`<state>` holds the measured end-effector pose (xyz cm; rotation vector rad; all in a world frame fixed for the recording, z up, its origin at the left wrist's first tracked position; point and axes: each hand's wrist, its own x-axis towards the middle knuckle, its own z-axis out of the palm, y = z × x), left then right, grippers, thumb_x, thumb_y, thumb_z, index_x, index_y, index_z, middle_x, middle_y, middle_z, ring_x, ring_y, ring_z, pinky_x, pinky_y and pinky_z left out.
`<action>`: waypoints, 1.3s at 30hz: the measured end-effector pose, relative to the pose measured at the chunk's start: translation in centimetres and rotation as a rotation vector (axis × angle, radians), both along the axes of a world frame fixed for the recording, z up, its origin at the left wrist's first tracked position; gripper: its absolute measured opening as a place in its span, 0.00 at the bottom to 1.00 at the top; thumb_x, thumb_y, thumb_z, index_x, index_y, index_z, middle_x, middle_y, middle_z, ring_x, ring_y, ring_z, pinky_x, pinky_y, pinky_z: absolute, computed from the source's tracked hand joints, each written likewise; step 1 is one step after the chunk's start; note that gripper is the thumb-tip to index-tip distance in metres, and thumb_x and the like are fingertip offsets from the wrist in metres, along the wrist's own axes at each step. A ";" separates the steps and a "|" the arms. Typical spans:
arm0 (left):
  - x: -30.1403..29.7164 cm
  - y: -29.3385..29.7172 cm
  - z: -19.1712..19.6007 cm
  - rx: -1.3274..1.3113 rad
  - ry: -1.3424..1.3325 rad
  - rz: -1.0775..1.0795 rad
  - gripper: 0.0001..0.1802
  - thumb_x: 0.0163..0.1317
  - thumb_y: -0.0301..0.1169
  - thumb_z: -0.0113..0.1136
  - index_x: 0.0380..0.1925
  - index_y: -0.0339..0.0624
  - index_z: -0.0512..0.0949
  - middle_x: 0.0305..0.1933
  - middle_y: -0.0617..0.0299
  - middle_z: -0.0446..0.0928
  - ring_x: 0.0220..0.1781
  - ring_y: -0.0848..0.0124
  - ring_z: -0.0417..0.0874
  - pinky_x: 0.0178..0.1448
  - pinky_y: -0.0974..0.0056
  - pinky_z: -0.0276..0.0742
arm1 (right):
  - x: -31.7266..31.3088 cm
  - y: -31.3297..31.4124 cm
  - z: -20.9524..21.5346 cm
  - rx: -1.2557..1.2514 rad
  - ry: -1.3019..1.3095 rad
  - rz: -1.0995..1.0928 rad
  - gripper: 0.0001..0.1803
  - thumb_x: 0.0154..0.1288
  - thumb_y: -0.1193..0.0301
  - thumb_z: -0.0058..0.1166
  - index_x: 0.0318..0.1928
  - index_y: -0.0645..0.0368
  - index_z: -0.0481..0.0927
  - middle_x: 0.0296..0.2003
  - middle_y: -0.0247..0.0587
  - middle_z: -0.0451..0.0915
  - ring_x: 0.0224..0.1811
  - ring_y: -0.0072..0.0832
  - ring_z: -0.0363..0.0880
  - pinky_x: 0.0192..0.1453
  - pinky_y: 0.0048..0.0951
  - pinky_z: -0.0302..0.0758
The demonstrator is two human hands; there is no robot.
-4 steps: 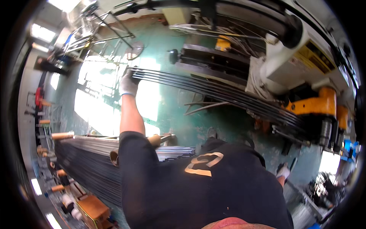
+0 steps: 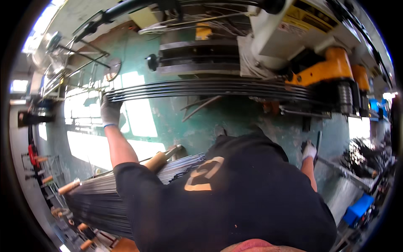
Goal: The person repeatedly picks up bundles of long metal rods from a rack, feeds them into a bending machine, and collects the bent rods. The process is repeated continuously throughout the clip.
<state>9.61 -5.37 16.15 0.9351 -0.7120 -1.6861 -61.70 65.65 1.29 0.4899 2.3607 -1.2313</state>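
Observation:
My left hand (image 2: 111, 112), in a pale glove with a dark palm, is closed around the left ends of several long dark metal rods (image 2: 201, 87). The rods lie side by side and run nearly level to the right. Their far ends reach a machine with an orange arm (image 2: 321, 72), where dark parts hide how they are held. Down at my right side is my right hand (image 2: 310, 150), also gloved. A narrow dark bar (image 2: 319, 143) stands right beside it. The hand's fingers are too small and shaded to show whether they grip anything.
A large bundle of dark rods (image 2: 98, 201) rests at my lower left, beside a cardboard tube (image 2: 156, 161). Beyond the held rods is a dark metal bench (image 2: 199, 54). A metal frame with a round disc (image 2: 112, 69) stands far left. A blue bin (image 2: 358, 210) sits lower right.
The view has turned, so the machine and bench sit higher and farther left. The held rods now look closer to level. My left hand keeps its hold on them.

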 end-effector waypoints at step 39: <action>-40.1 35.4 -20.5 -0.826 -1.319 -0.881 0.23 0.66 0.27 0.65 0.61 0.40 0.76 0.58 0.45 0.80 0.55 0.52 0.85 0.57 0.56 0.84 | -17.3 2.7 -12.4 -0.015 -0.159 0.552 0.22 0.70 0.56 0.60 0.49 0.64 0.87 0.43 0.54 0.89 0.51 0.46 0.87 0.57 0.40 0.78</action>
